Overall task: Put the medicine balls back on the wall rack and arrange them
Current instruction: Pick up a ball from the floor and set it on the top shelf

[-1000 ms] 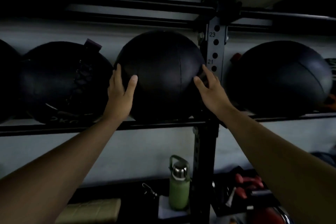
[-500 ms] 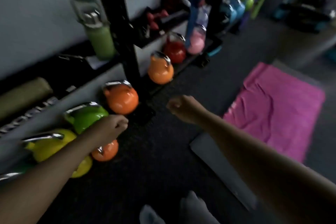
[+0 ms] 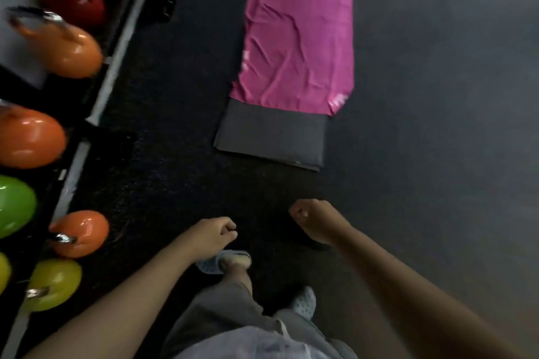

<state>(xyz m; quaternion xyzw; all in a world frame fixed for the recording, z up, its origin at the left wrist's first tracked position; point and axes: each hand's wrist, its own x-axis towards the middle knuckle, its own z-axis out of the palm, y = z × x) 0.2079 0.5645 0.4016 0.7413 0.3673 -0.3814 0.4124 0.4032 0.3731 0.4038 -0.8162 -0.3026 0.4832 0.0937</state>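
No medicine ball and no wall rack shelf shows in the head view now; I look down at the dark floor (image 3: 175, 178). My left hand (image 3: 211, 234) hangs low in the middle with its fingers curled and nothing in it. My right hand (image 3: 316, 220) is a loose fist a little to the right, also holding nothing. Both hands are above my feet in pale perforated shoes (image 3: 304, 302).
Along the left edge stand coloured kettlebells: orange (image 3: 32, 138), green (image 3: 14, 205), yellow (image 3: 54, 284), a small orange one (image 3: 80, 233) on the floor. A grey mat (image 3: 274, 140) with a pink towel (image 3: 297, 41) lies ahead on the floor.
One second ago both hands pressed a black medicine ball on the rack. They let go and dropped with fingers curled, while my view swung down and away to the floor.
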